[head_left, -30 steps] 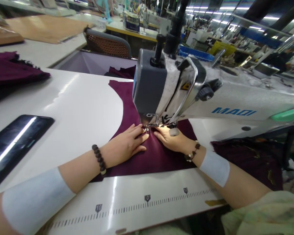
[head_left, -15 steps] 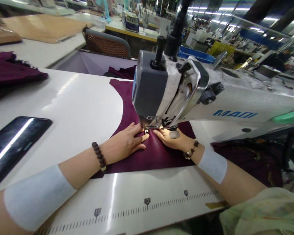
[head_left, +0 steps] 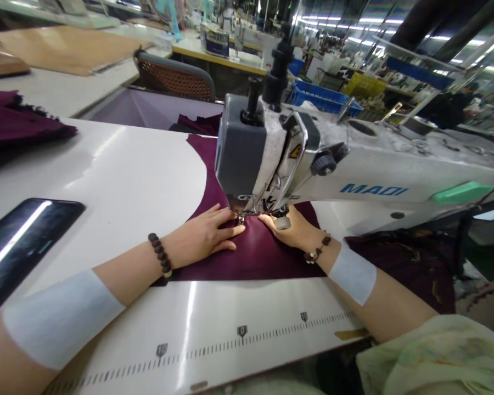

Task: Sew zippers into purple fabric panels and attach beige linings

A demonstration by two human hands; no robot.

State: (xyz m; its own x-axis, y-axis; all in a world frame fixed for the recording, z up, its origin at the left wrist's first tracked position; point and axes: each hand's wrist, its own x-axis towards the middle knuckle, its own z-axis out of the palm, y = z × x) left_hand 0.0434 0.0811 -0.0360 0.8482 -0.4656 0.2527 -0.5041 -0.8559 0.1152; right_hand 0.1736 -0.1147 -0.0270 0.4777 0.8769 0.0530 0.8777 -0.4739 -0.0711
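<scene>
A dark purple fabric piece [head_left: 251, 255] lies on the white sewing table [head_left: 148, 181], passing under the head of a sewing machine [head_left: 247, 148]. My left hand [head_left: 209, 230] rests on the fabric with fingers stretched out, their tips just left of the presser foot [head_left: 241, 219]. On the right of the foot, my right hand [head_left: 294, 227] lies on the same fabric, thumb extended toward the needle area; the machine head hides some of its fingers. Both hands press the cloth flat rather than grasping it.
A black phone [head_left: 24, 241] lies at the left, below a purple fabric pile [head_left: 24, 118]. More dark fabric [head_left: 399, 269] lies right of my right arm. Ruler marks [head_left: 242, 334] run along the table's front edge. A chair [head_left: 177, 77] stands behind the table.
The fabric's front edge sits slightly farther from the table's front, and both hands have shifted a little with it. The camera view has also moved slightly.
</scene>
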